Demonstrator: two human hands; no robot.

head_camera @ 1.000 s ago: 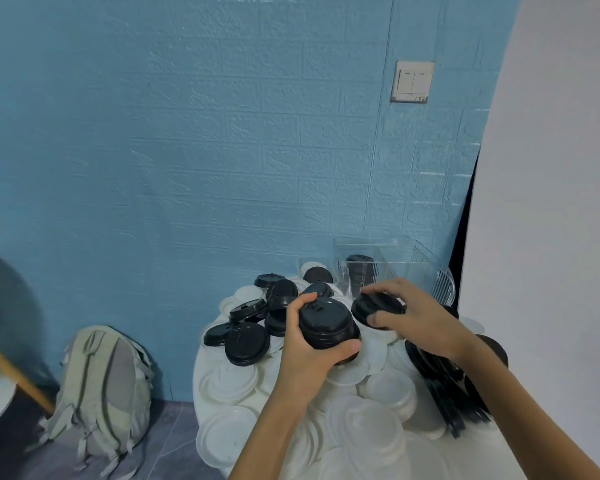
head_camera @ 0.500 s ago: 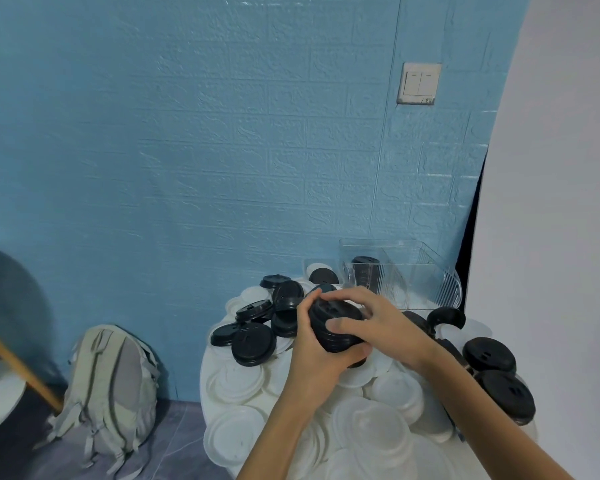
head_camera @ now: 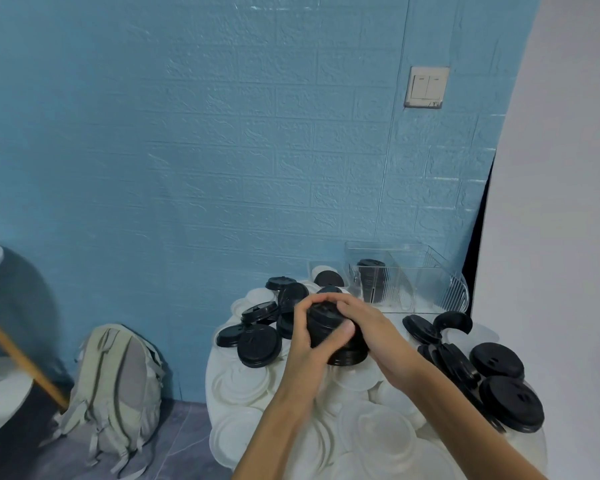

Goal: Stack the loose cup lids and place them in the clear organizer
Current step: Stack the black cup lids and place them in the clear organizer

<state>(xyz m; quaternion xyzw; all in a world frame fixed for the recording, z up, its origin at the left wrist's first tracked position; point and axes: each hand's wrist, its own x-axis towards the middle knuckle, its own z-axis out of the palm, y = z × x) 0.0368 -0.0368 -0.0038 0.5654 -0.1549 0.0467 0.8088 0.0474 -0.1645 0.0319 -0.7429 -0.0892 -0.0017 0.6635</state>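
A stack of black cup lids (head_camera: 328, 327) is held above the round table between both hands. My left hand (head_camera: 303, 344) grips it from the left and below. My right hand (head_camera: 371, 327) wraps over its top and right side, thumb across the front. Loose black lids (head_camera: 258, 344) lie to the left of the hands, and more black lids (head_camera: 497, 360) lie at the right. White lids (head_camera: 243, 381) cover most of the table. The clear organizer (head_camera: 426, 289) stands at the back right with a black stack (head_camera: 371, 280) inside.
The small round table stands against a blue brick-pattern wall. A white wall rises close on the right. A grey backpack (head_camera: 118, 386) leans on the floor at the left, beside a wooden leg (head_camera: 18, 355) and white shelves. A light switch (head_camera: 426, 86) is on the wall.
My right hand carried a black lid from the right onto the stack in my left hand and now closes over the stack. The view has shifted slightly.
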